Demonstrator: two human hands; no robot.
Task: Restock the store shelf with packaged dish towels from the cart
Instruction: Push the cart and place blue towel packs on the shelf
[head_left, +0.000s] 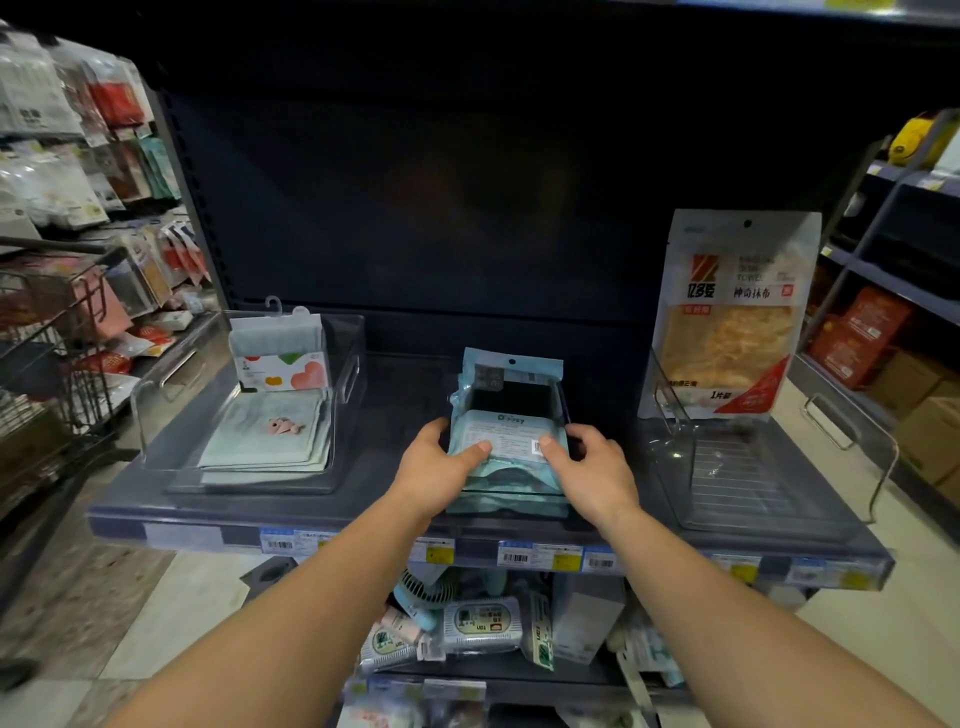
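A light-blue packaged dish towel (509, 400) lies in the middle clear bin (511, 506) on the dark shelf (384, 499). My left hand (441, 467) grips its left lower edge, thumb on the white label. My right hand (589, 467) grips its right lower edge the same way. More blue packs lie stacked beneath it. A yellow towel pack (727, 317) stands upright in the right clear bin (769, 478). The left clear bin (156, 415) holds flat green-grey towel packs (270, 431) and one standing pack (280, 348).
A wire shopping cart (47, 332) stands at the left, with goods in it. Price tags (519, 556) run along the shelf's front edge. The lower shelf holds boxed goods (480, 623). Stocked shelves flank both sides; cardboard boxes (924, 415) sit at the right.
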